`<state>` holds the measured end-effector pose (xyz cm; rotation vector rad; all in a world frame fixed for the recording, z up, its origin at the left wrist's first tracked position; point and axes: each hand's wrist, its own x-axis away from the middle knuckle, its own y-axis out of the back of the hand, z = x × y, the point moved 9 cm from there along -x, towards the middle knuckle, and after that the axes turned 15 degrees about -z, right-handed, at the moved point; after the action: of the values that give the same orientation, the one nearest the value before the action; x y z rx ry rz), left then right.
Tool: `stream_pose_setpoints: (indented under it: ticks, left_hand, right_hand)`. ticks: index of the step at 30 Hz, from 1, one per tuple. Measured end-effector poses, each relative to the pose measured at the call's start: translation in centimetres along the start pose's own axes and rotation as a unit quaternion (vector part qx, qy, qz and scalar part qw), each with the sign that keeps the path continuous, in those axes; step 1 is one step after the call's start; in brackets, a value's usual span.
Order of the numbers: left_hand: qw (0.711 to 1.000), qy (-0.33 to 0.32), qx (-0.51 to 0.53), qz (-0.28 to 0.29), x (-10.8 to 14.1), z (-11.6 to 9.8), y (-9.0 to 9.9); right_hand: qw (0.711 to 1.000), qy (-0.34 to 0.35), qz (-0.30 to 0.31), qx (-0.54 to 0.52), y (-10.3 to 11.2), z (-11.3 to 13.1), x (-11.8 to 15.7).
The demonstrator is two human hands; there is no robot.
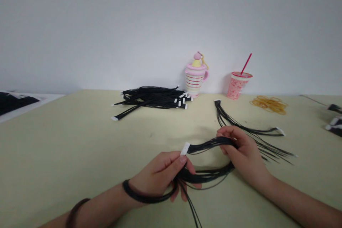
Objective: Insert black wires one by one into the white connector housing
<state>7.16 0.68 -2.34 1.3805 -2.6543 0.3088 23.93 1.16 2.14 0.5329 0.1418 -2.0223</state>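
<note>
Between my hands a black wire harness (pixel 208 145) is bent into a loop above the table. My left hand (pixel 165 167) pinches its white connector (pixel 185 148) between thumb and finger, while the lower strands pass through the other fingers. Thin wire ends hang down below that hand, and one black bundle curves around the wrist. On the right, my right hand (pixel 243 149) is closed around the bend of the wires. Just behind it, another black wire harness (pixel 235 121) lies spread on the table, partly hidden by the hand.
Several black harnesses with white connectors are piled (pixel 152 96) at the back. A striped mug (pixel 194 80) and a pink cup with a straw (pixel 236 85) stand by the wall. Yellow rubber bands (pixel 269 104) lie at back right. Dark parts (pixel 335 124) sit at the right edge.
</note>
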Motion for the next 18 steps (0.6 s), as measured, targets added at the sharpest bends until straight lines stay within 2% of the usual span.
stream_pose_setpoints:
  ticks: [2, 4, 7, 9, 11, 14, 15, 17, 18]
  left_hand:
    - [1.0, 0.007, 0.003, 0.015, 0.1, 0.2, -0.2]
    - [0.999, 0.018, 0.018, 0.032, 0.1, 0.2, -0.4]
    - [0.998, 0.034, 0.04, 0.029, 0.2, 0.1, -0.3]
    - [0.997, 0.046, 0.056, 0.008, 0.1, 0.1, 0.0]
    - [0.995, 0.054, 0.077, -0.018, 0.0, 0.0, 0.4]
    - [0.99, 0.058, 0.12, -0.052, -0.1, 0.0, 1.0]
    - [0.987, 0.061, 0.132, -0.061, -0.1, 0.1, 1.2]
    - [0.984, 0.067, 0.149, -0.071, -0.1, 0.3, 1.4]
    - [0.983, 0.068, 0.152, -0.075, -0.1, 0.3, 1.4]
  right_hand:
    - [0.995, -0.076, -0.009, -0.06, 0.1, -1.0, -0.4]
    - [0.988, -0.12, -0.017, -0.096, 0.2, -1.5, -0.7]
    - [0.992, -0.101, -0.016, -0.079, 0.5, -1.3, -1.1]
    - [1.0, -0.018, -0.01, -0.014, 0.6, -0.1, -1.1]
    - [0.99, 0.114, -0.018, 0.081, 0.7, 2.3, -0.5]
    - [0.938, 0.308, -0.02, 0.158, 0.3, 6.7, 2.2]
    - [0.919, 0.362, 0.003, 0.155, -0.2, 8.1, 3.6]
    - [0.872, 0.459, 0.093, 0.145, -1.8, 10.3, 6.8]
    - [0.856, 0.483, 0.123, 0.14, -2.4, 11.0, 8.0]
